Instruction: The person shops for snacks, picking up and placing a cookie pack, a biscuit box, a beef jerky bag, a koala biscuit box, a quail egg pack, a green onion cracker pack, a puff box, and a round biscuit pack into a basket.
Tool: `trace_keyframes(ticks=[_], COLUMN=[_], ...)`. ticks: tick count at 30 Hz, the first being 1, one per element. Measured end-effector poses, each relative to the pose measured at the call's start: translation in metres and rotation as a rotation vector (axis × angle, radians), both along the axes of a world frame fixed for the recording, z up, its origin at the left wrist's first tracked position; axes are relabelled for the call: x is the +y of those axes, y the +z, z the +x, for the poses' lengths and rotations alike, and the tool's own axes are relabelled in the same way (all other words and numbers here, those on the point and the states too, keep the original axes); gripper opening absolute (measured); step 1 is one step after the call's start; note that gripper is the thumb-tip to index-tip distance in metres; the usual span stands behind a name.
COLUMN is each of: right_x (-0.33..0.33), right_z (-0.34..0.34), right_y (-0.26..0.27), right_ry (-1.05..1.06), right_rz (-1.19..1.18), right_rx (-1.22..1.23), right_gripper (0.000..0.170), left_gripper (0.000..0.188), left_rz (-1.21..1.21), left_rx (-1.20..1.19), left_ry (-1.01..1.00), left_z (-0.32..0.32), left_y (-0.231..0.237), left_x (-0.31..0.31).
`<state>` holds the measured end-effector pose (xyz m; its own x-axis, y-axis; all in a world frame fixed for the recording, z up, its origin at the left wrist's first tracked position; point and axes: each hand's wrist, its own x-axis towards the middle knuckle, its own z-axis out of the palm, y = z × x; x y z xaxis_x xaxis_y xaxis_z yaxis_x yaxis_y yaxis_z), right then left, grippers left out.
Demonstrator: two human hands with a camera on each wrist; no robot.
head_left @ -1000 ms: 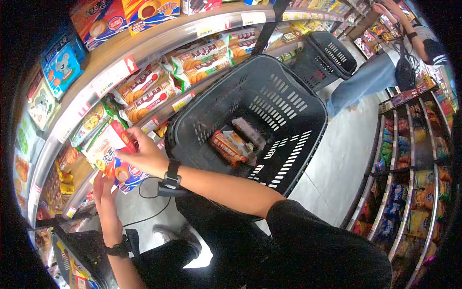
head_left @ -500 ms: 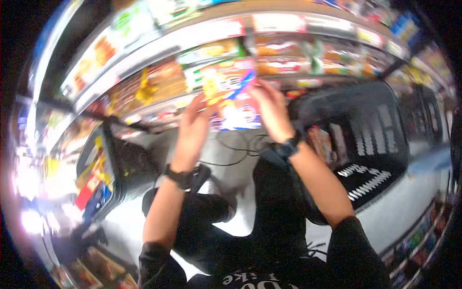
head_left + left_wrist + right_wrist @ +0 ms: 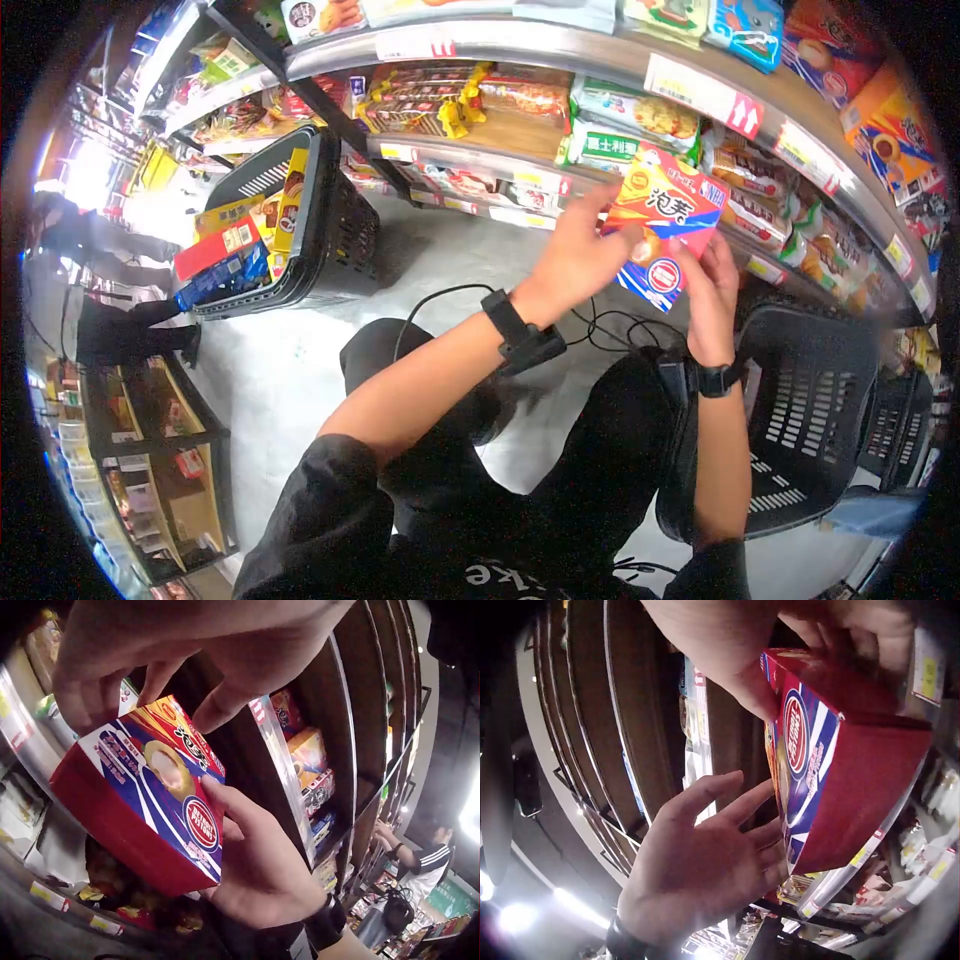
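Observation:
A red, orange and blue box of cream puffs (image 3: 668, 222) is held up in front of the lower shelf, its printed front tilted toward me. My right hand (image 3: 712, 295) grips its right side, the thumb lying on the front and the fingers behind. At the opposite side is my left hand (image 3: 585, 252), its fingertips right at the box edge. In the right wrist view, that left hand (image 3: 705, 859) shows an open palm, thumb standing away from the cardboard and fingers partly hidden behind it.
A black basket (image 3: 340, 205) filled with yellow, red and blue packages stands left; another black basket (image 3: 842, 365) stands right. Biscuit packs (image 3: 610, 108) line the shelf behind the box. A black cable (image 3: 445, 291) loops over the floor. Another person (image 3: 420, 862) stands in the aisle.
The head view has swung left, bringing the left basket fully into sight. Both hands still have the box between them; the right hand keeps its grip while the box has turned.

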<state>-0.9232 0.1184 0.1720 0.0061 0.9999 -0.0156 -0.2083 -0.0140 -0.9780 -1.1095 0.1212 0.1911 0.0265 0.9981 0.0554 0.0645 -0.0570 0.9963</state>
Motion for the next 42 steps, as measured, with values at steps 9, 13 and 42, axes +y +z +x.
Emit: trace_keyframes(ticks=[9, 13, 42], right_x=[0.003, -0.002, 0.007], right_z=[0.003, 0.001, 0.005], right_y=[0.001, 0.004, -0.023], right_ry=[-0.063, -0.202, -0.18], right_rz=[0.021, 0.022, 0.099], right_rx=[0.053, -0.032, 0.208], right_gripper=[0.034, 0.027, 0.054], left_gripper=[0.048, 0.052, 0.044], left_rz=[0.008, 0.017, -0.044], left_rx=[0.0, -0.078, -0.037], left_ry=[-0.034, -0.049, -0.064], left_z=[0.001, 0.002, 0.007], left_y=[0.0, 0.013, 0.024], left_x=[0.0, 0.002, 0.001])
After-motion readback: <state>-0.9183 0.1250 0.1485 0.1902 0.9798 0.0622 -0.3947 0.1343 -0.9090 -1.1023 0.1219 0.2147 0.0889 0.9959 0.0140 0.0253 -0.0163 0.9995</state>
